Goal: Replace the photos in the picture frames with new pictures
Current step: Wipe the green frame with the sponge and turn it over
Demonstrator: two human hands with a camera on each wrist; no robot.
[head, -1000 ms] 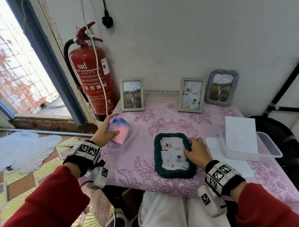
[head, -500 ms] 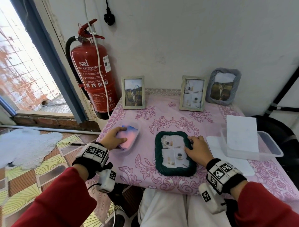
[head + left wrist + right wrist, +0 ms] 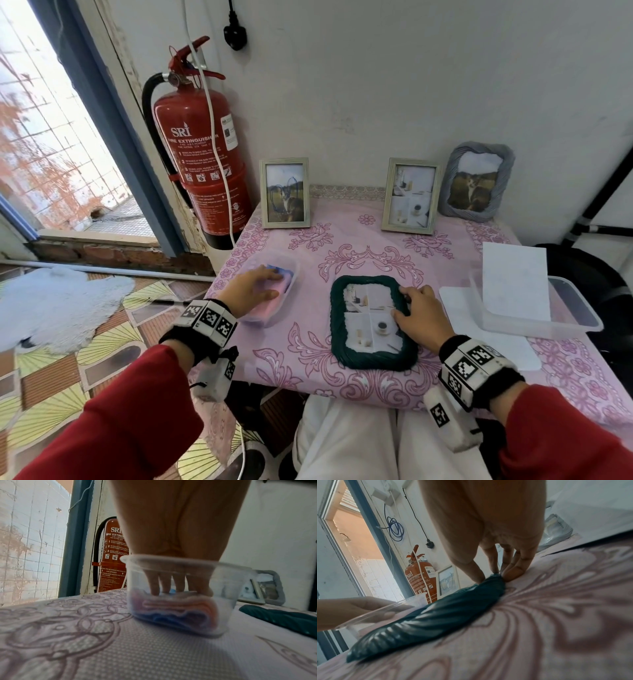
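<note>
Pink cloth with a purple flower pattern covers the table [image 3: 383, 253], which stands against a white wall. Left of the table, a red fire extinguisher [image 3: 200, 150] hangs beside a blue door frame.

On the right part of the table lies a clear plastic tray [image 3: 582, 320], and a white sheet [image 3: 513, 279] leans in it, tilted. At the back, three picture frames stand upright near the wall: a pale frame with a cat photo [image 3: 285, 192] on the left, a second pale frame [image 3: 411, 196] more to the right, and just beside it a grey woven frame [image 3: 476, 180] with another cat photo.

The dark green frame [image 3: 371, 353] lies flat near the front edge of the table, and its photo faces up. The right hand [image 3: 423, 318] rests on its right border; in the right wrist view the thumb and the fingers [image 3: 513, 573] pinch this border between them.

The small clear container [image 3: 289, 274] stands on the left part of the table, well apart from the green frame. A folded pink and blue cloth [image 3: 173, 609] is inside it. The left hand [image 3: 251, 291] reaches into the container, and its straight fingers [image 3: 154, 584] press down on the cloth without curling around it.
</note>
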